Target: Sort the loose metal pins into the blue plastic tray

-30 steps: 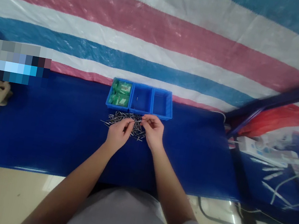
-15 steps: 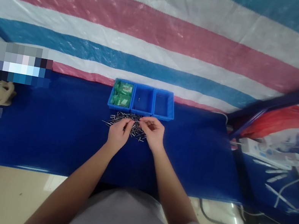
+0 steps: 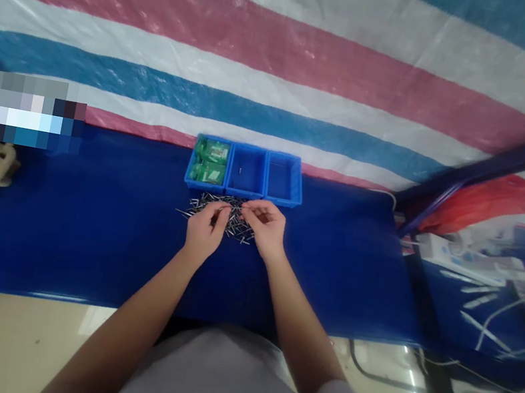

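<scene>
Works over thin metal pieces [image 3: 237,227] heaped on blue table [image 3: 85,219]. Curls left hand [image 3: 205,228] and right hand [image 3: 269,230] nearly to pinches; cannot tell whether gripping any. Faces blue bins [image 3: 244,193] just beyond, with green packets [image 3: 211,162] in the leftmost.

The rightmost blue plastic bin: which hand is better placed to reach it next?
Probably the right hand: it is nearer the rightmost blue plastic bin, while the left hand is farther left.
</scene>
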The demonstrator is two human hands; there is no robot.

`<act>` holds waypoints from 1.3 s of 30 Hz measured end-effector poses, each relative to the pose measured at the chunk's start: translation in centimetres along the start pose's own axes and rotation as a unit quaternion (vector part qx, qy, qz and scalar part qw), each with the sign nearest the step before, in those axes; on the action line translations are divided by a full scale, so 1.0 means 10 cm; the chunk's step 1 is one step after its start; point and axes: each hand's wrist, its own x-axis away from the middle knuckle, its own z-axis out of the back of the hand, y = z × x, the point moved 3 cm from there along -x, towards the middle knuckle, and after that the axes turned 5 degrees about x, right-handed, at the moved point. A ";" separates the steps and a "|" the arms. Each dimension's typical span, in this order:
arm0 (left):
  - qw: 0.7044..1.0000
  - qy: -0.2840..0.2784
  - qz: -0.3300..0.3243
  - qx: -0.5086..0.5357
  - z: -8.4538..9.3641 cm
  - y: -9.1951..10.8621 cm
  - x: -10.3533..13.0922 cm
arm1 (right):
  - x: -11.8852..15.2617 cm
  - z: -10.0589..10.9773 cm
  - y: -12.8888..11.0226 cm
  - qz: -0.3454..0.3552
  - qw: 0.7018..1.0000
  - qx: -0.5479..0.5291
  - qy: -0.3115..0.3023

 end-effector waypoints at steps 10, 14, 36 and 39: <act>1.000 -0.001 0.006 0.004 -0.02 -0.03 0.01 | 0.00 -0.01 0.02 -0.005 1.000 0.005 -0.013; 1.000 -0.007 0.014 -0.003 -0.01 -0.05 0.01 | 0.00 -0.02 0.00 0.000 1.000 0.003 -0.021; 1.000 -0.007 0.011 -0.015 -0.01 -0.03 0.00 | -0.01 -0.05 0.00 -0.004 1.000 -0.020 -0.016; 0.999 -0.012 0.021 -0.021 -0.01 -0.04 0.01 | -0.01 -0.05 0.01 0.006 1.000 -0.008 -0.021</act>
